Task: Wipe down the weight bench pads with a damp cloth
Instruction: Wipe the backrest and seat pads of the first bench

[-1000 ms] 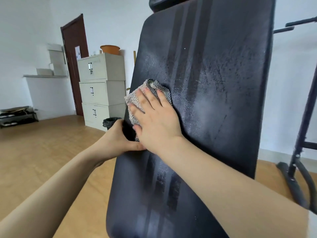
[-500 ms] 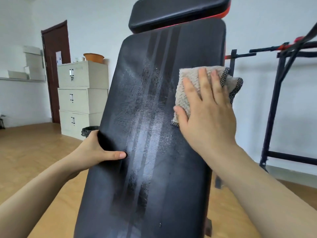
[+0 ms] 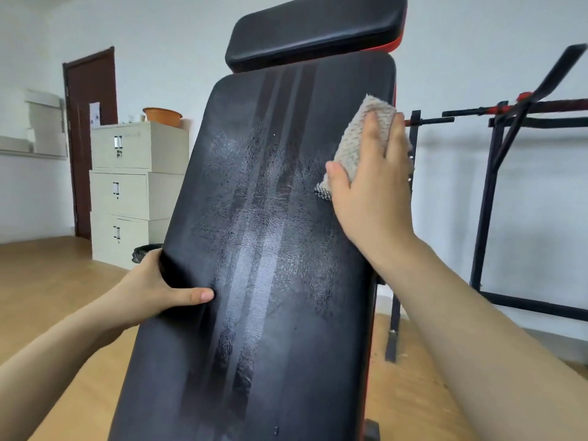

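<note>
Far left of frame: dark brown wooden door [image 3: 90, 141] in the white wall, with pale boxes on a ledge beside it. Right of the door: cream metal filing cabinet with three drawers [image 3: 136, 192], an orange plastic basin [image 3: 163, 116] resting on its top. A black waste bin [image 3: 144, 253] shows partly at the cabinet's foot, behind the pad's edge.

Lower left: left hand [image 3: 156, 291] grips the left edge of the long black vinyl back pad of the bench [image 3: 254, 265]. Thumb lies flat across the pad face pointing right; the other fingers wrap behind the edge and are hidden. The hand is closed on the pad edge, with nothing else in it.

Centre: the pad stands tilted, steeply inclined, filling the middle of the frame. Its surface shows dull lengthwise stripes and mottled, patchy sheen. Above it, at top centre, a separate short black headrest pad [image 3: 315, 30] with a red frame part at its right end.

Upper right of the pad: beige terry cloth with a checked border [image 3: 359, 135], pressed flat against the pad near its right edge. Right hand [image 3: 372, 186] lies on the cloth, palm down, fingers [image 3: 372, 135] extended and close together, thumb at the cloth's lower left corner. Pressing, not pinching.

Far right: black steel exercise rack with red fittings [image 3: 496, 173], standing on the wood floor [image 3: 47, 275].
</note>
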